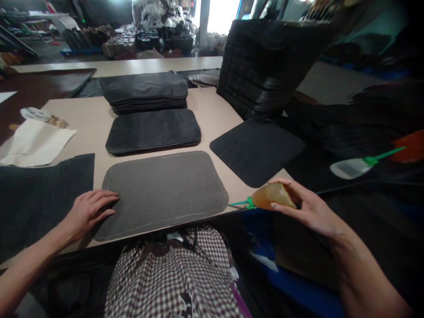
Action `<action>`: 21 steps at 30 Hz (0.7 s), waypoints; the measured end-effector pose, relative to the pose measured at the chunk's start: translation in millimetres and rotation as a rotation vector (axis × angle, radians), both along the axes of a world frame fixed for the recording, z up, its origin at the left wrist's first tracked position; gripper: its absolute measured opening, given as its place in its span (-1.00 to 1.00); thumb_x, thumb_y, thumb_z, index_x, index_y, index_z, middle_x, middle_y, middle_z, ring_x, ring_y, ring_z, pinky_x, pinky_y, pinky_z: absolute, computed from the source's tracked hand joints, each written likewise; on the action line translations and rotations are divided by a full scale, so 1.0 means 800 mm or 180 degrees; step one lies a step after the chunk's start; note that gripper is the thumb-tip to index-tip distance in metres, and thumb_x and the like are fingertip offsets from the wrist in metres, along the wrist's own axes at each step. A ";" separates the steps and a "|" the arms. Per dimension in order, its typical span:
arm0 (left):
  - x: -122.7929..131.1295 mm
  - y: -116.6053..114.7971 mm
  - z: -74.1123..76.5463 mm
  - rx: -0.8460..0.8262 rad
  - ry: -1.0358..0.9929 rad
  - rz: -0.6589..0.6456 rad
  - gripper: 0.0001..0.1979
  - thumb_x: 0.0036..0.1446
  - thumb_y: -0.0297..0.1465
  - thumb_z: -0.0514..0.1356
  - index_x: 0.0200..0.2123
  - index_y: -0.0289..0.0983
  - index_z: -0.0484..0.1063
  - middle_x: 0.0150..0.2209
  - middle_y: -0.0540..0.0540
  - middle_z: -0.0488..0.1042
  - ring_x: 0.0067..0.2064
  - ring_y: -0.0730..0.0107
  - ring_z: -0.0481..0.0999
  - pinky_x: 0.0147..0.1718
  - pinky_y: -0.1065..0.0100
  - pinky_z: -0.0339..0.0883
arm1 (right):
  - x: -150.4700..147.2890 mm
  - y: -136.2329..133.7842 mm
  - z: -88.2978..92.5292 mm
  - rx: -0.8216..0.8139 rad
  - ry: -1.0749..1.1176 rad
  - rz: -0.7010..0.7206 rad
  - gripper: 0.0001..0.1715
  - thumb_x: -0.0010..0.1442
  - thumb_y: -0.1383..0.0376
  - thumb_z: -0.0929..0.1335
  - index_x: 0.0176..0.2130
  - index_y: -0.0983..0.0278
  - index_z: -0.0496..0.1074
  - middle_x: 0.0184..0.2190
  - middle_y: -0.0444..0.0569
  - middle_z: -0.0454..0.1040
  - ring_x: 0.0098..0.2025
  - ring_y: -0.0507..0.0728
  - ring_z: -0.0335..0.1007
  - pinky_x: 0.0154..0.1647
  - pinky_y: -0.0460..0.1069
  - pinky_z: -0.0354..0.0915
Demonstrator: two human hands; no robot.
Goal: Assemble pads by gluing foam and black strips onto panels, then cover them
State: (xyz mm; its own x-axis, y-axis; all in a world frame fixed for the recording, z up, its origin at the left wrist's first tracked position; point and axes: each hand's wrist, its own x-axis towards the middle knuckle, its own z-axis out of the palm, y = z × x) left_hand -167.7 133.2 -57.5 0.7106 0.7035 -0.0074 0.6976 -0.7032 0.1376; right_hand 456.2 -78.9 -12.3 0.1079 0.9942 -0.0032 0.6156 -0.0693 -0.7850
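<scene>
Watching from my distant seat, I found the grey panel (165, 190) lying flat along the near side of the table (82, 123). The left hand (91, 210) rested at its left end, fingers slightly spread and gripping nothing; the right hand (306, 205) was wrapped around an amber bottle (273, 195), whose green nozzle (241, 203) pointed left at the panel's right edge, though I could not tell whether the tip touched. That grip worried me most: the bottle lay nearly on its side, so a harder squeeze could have let out too much of its contents and blotted the panel. With what looked like only fingertips steadying it, the panel could have slid if the nozzle had pushed against it, and drips over the near table edge could have reached the checked garment (168, 278). Just beyond, the low black stack (154, 130) lay close enough to catch a smear, as did the black piece (256, 150) to the right. Farther off, the tall black stack (258, 70) looked tilted, perhaps only through the lens, and a bump might have toppled it.
</scene>
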 end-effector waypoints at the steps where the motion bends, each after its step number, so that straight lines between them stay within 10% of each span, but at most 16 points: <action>1: 0.000 0.000 0.000 0.0004 -0.0026 -0.0020 -0.63 0.31 -0.10 0.12 0.09 -0.08 0.45 0.15 -0.08 0.51 0.18 0.12 0.42 0.17 0.13 0.22 | 0.012 -0.008 -0.003 0.0003 0.0129 -0.0143 -0.24 0.09 -0.04 0.55 0.17 0.10 0.33 0.10 0.03 0.42 0.07 0.36 0.43 0.11 0.18 0.42; 10: 0.002 0.000 -0.003 0.0258 -0.0179 0.0109 -0.73 0.25 -0.05 0.09 -0.09 0.13 0.51 -0.05 0.08 0.58 0.04 0.09 0.51 0.00 0.08 0.43 | 0.007 -0.058 -0.010 0.0286 0.0993 -0.1357 -0.45 0.16 0.04 0.51 0.09 0.10 0.43 -0.15 0.11 0.46 -0.29 0.26 0.46 -0.52 -0.02 0.39; 16: 0.004 0.000 -0.004 0.0222 -0.0229 0.0019 -0.72 0.24 -0.10 0.10 -0.03 0.13 0.49 -0.04 0.04 0.57 0.02 0.09 0.51 -0.02 0.10 0.43 | -0.060 -0.040 -0.041 0.0449 0.0945 -0.1162 -0.33 0.09 0.03 0.55 0.10 0.14 0.36 -0.06 -0.02 0.47 -0.10 0.25 0.47 -0.17 0.03 0.49; 21: -0.003 0.003 -0.009 0.0247 -0.0117 -0.0036 -0.70 0.22 -0.11 0.11 -0.01 0.18 0.50 -0.03 0.05 0.59 0.03 0.06 0.53 -0.03 0.09 0.44 | -0.047 -0.048 -0.046 0.0085 0.0974 -0.0985 -0.36 0.14 0.04 0.53 0.11 0.15 0.35 -0.12 -0.05 0.48 -0.12 0.20 0.47 -0.13 -0.01 0.45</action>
State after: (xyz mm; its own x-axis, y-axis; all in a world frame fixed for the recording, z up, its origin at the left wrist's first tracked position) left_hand -170.4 135.8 -64.5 0.7173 0.6929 0.0731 0.6850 -0.7205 0.1078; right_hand 418.9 -117.1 -49.0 0.3988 0.9153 -0.0562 0.3076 -0.1913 -0.9321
